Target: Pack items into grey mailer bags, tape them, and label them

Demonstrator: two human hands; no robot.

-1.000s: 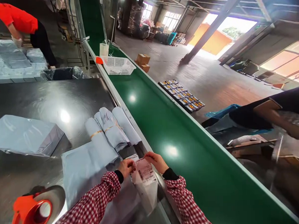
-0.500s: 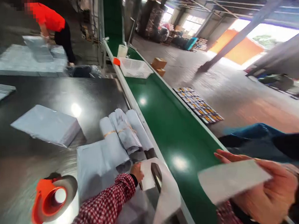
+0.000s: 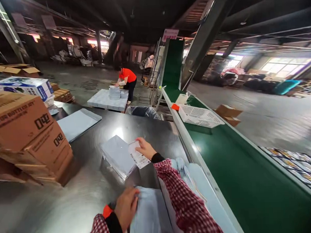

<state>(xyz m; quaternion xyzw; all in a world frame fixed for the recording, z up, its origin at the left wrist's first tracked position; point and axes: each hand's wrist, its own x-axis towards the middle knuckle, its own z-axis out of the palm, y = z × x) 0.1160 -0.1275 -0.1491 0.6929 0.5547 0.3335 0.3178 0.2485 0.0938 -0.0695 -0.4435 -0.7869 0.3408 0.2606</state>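
Cartons near parcel; right hand pinches label (left hand curled at bag, grip unclear).

A dark metal counter throws back white glare near its far edge. Along its right edge runs a green belt, climbing steeply beyond the far right corner, next to a thick pillar that leans in view. Past the far edge, grey floor reaches a dim back wall. Pale daylight fills a wide window across the belt, brightening the floor there. Overhead, the ceiling is nearly black; a pinkish sign hangs by the belt's top.
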